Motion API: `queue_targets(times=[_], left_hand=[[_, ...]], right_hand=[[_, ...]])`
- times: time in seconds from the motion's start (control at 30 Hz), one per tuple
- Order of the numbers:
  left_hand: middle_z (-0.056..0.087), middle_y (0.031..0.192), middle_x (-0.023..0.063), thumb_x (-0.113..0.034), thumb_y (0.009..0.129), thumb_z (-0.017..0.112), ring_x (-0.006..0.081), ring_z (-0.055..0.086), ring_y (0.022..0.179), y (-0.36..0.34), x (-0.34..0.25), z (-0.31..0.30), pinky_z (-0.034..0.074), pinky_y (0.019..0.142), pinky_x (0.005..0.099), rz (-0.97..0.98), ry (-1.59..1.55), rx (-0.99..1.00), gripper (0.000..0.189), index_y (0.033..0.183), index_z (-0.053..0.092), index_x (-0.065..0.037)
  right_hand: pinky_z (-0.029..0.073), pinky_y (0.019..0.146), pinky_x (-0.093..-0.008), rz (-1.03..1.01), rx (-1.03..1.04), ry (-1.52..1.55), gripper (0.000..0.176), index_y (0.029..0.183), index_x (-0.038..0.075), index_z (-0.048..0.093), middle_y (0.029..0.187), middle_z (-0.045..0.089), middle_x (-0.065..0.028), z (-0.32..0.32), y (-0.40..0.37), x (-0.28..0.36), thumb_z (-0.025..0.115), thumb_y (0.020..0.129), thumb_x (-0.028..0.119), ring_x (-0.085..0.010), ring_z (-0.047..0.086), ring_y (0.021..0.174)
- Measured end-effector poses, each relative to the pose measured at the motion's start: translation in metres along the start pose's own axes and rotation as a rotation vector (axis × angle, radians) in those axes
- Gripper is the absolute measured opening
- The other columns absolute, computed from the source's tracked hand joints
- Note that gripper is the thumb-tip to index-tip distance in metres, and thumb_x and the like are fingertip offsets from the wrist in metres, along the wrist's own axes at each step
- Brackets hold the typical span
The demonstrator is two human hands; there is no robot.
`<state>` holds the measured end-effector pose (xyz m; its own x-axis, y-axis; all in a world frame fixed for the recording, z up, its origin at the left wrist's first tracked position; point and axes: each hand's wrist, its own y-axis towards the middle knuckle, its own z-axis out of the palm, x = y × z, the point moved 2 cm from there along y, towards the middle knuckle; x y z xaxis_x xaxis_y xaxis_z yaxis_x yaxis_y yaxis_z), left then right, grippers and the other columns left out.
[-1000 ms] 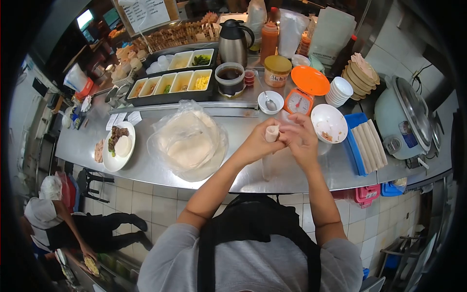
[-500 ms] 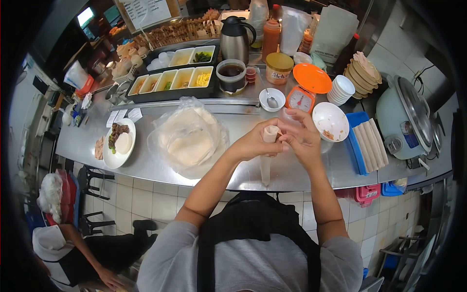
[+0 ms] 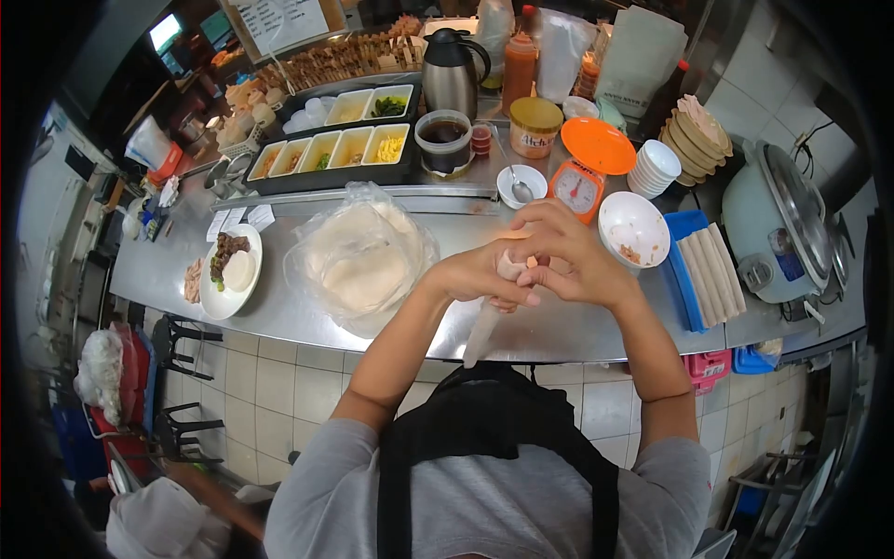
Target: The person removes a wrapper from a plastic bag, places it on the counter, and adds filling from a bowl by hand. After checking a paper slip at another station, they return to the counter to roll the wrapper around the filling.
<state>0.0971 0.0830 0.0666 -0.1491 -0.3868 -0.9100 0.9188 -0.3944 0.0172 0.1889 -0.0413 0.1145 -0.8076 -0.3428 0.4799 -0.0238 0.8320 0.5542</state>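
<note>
My left hand is wrapped around a long, thin spring roll, held upright but slanting, its lower end hanging below the fist near the counter's front edge. At the upper end, the thumb and fingers of my right hand are closed around the pale wrapper, where a bit of orange shows. The fingers partly hide this end. To the left lies a clear plastic bag of round, thin wrappers. On the right, several finished rolls lie side by side on a blue tray.
Beyond my hands are a white bowl with food scraps, an orange scale and a small bowl with a spoon. A plate of food sits left; topping containers line the back. A co-worker is at lower left.
The roll's lower end has swung left and toward me. My right hand has turned over the top end, its fingers closing down around it. The co-worker has shifted at lower left.
</note>
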Motion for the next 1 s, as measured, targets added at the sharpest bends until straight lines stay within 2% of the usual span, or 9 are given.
queue_targets(times=[0.17, 0.23, 0.3, 0.4, 0.57, 0.63, 0.8, 0.97, 1.0], left_hand=[[0.053, 0.073, -0.0008, -0.007, 0.078, 0.069, 0.0079, 0.051, 0.063, 0.005, -0.013, 0.006, 0.041, 0.058, 0.0220, 0.267, 0.503, -0.337, 0.014, 0.085, 0.056, -0.005], [0.055, 0.076, 0.0006, -0.009, 0.077, 0.071, 0.0099, 0.054, 0.067, 0.009, -0.008, 0.006, 0.042, 0.061, 0.0225, 0.284, 0.566, -0.430, 0.014, 0.081, 0.057, -0.006], [0.056, 0.081, 0.0043, -0.014, 0.072, 0.075, 0.0200, 0.056, 0.075, 0.011, 0.003, 0.011, 0.045, 0.070, 0.0306, 0.669, 0.972, -0.401, 0.018, 0.078, 0.059, -0.007], [0.057, 0.085, 0.0068, -0.018, 0.070, 0.075, 0.0300, 0.054, 0.083, 0.005, 0.037, 0.015, 0.043, 0.080, 0.0412, 0.894, 1.389, -0.267, 0.021, 0.078, 0.060, -0.007], [0.044, 0.125, 0.0164, -0.027, 0.070, 0.074, 0.0351, 0.040, 0.121, -0.050, 0.078, 0.017, 0.028, 0.102, 0.0457, 0.553, 1.530, -0.476, 0.056, 0.119, 0.052, -0.011], [0.031, 0.135, 0.0218, -0.028, 0.071, 0.073, 0.0370, 0.031, 0.128, -0.057, 0.099, -0.002, 0.025, 0.105, 0.0437, 0.440, 1.067, -0.734, 0.077, 0.132, 0.035, -0.003], [0.040, 0.129, 0.0195, -0.011, 0.075, 0.066, 0.0301, 0.040, 0.122, -0.002, 0.092, -0.033, 0.032, 0.100, 0.0354, 0.475, 0.720, -0.864, 0.065, 0.129, 0.034, 0.004], [0.058, 0.099, 0.0085, 0.001, 0.078, 0.060, 0.0165, 0.056, 0.091, 0.018, 0.096, -0.049, 0.044, 0.078, 0.0269, 0.455, 0.450, -0.877, 0.032, 0.108, 0.051, 0.001], [0.058, 0.091, 0.0051, 0.000, 0.079, 0.061, 0.0132, 0.055, 0.083, 0.019, 0.078, -0.036, 0.044, 0.073, 0.0255, 0.498, 0.424, -0.946, 0.023, 0.101, 0.053, 0.000]], right_hand=[[0.038, 0.091, -0.0351, 0.256, -0.426, 0.128, 0.024, 0.098, 0.006, 0.057, 0.109, 0.053, -0.0043, 0.017, -0.032, -0.016, 0.064, 0.078, 0.018, -0.0221, 0.048, 0.107], [0.038, 0.092, -0.0365, 0.790, -1.040, 0.734, 0.031, 0.105, 0.003, 0.055, 0.111, 0.054, -0.0064, 0.060, -0.086, -0.062, 0.056, 0.088, 0.029, -0.0208, 0.050, 0.104], [0.042, 0.088, -0.0359, 0.741, -0.672, 1.690, 0.040, 0.108, 0.004, 0.053, 0.112, 0.055, -0.0099, 0.101, -0.074, -0.055, 0.047, 0.093, 0.040, -0.0198, 0.053, 0.099], [0.049, 0.076, -0.0318, 1.042, -0.537, 2.197, 0.041, 0.119, 0.003, 0.048, 0.107, 0.058, -0.0126, 0.124, -0.053, -0.065, 0.054, 0.090, 0.032, -0.0191, 0.059, 0.086], [0.053, 0.063, -0.0274, 0.976, -0.692, 1.525, 0.055, 0.130, 0.001, 0.039, 0.097, 0.062, -0.0112, 0.107, -0.027, -0.100, 0.064, 0.084, 0.019, -0.0175, 0.063, 0.074], [0.053, 0.060, -0.0275, 0.939, -0.670, 1.176, 0.060, 0.133, 0.002, 0.037, 0.093, 0.063, -0.0107, 0.089, -0.007, -0.062, 0.066, 0.082, 0.015, -0.0169, 0.063, 0.070], [0.049, 0.064, -0.0243, 0.512, -0.481, 0.646, 0.062, 0.138, 0.005, 0.031, 0.088, 0.060, -0.0067, 0.094, 0.030, -0.026, 0.061, 0.084, 0.007, -0.0138, 0.062, 0.070], [0.040, 0.093, -0.0348, 0.425, -0.382, 0.560, 0.063, 0.131, 0.011, 0.043, 0.117, 0.053, -0.0092, 0.046, 0.039, -0.017, 0.072, 0.075, 0.014, -0.0207, 0.055, 0.106], [0.037, 0.096, -0.0372, 0.293, -0.304, 0.268, 0.062, 0.127, 0.014, 0.048, 0.122, 0.050, -0.0093, 0.024, 0.037, -0.015, 0.074, 0.071, 0.015, -0.0228, 0.049, 0.114]])
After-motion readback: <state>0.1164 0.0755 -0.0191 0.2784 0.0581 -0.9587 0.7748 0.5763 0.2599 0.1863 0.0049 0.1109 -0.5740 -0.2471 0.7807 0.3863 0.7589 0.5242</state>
